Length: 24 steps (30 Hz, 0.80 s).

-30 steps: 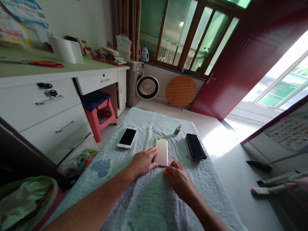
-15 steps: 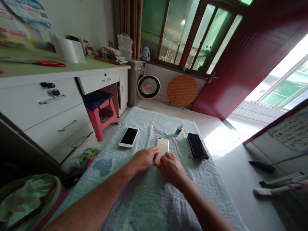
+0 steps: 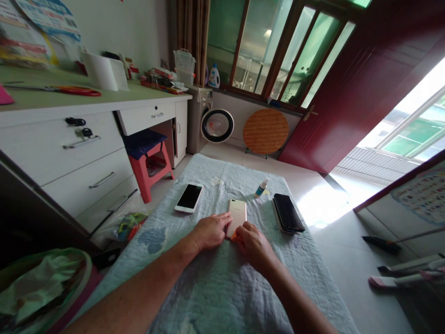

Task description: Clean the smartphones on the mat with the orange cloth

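Observation:
A pale gold smartphone (image 3: 238, 214) lies back side up on the quilted light-blue cloth. My left hand (image 3: 211, 230) holds it at the left edge, fingers together and tips on its back. Pinched in my right hand (image 3: 252, 239) is a small orange cloth (image 3: 235, 235), at the phone's lower right end. The right hand covers part of that end and most of the orange cloth. To the left rests a white smartphone (image 3: 189, 198), its dark screen facing up. A small spray bottle (image 3: 262, 187) with a blue label stands beyond the gold phone.
A black phone (image 3: 288, 212) lies on the right, on top of something pale. The quilted cloth (image 3: 208, 287) covers the surface before me. Left are a desk with drawers (image 3: 83, 153), a red stool (image 3: 141, 181) and a bin (image 3: 91, 271). A washing machine (image 3: 199, 120) stands behind.
The view has shifted slightly, moving the scene a little to the right. My right hand with the orange cloth has slid slightly rightward on the phone. My left hand keeps its place.

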Each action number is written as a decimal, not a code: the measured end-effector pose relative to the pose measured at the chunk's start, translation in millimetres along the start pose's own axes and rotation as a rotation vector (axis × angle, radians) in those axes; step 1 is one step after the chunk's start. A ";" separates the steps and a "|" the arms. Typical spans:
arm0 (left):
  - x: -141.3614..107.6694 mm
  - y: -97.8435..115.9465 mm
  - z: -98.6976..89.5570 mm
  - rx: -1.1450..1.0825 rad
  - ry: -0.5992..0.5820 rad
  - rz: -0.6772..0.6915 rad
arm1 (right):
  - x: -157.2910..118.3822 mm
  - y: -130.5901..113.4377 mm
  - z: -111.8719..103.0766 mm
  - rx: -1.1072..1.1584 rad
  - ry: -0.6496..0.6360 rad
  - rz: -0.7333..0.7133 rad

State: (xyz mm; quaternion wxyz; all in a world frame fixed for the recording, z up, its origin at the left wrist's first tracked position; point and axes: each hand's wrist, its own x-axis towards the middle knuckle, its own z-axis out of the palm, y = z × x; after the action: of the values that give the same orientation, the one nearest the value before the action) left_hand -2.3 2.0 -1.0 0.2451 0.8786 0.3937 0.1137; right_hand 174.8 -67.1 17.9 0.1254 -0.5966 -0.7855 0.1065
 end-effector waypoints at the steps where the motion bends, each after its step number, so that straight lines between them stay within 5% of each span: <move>1: -0.6 0.6 -1.2 0.012 -0.011 0.002 | -1.9 3.1 -2.6 0.008 -0.007 0.014; 9: -4.9 3.4 -7.9 0.006 -0.042 -0.005 | 18.9 4.6 -6.2 0.071 -0.084 -0.035; 17: -6.0 -1.4 -1.6 -0.078 0.048 0.012 | 70.3 14.7 1.5 0.041 0.053 -0.015; 24: -2.2 -2.9 2.6 -0.056 0.072 -0.054 | 52.4 7.4 2.1 0.098 -0.074 -0.217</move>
State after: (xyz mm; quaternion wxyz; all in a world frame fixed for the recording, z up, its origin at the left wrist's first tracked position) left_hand -4.5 1.1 -4.7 0.2585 0.8557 0.4226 0.1497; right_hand 167.4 -14.6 17.2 0.1364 -0.4970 -0.8433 0.1524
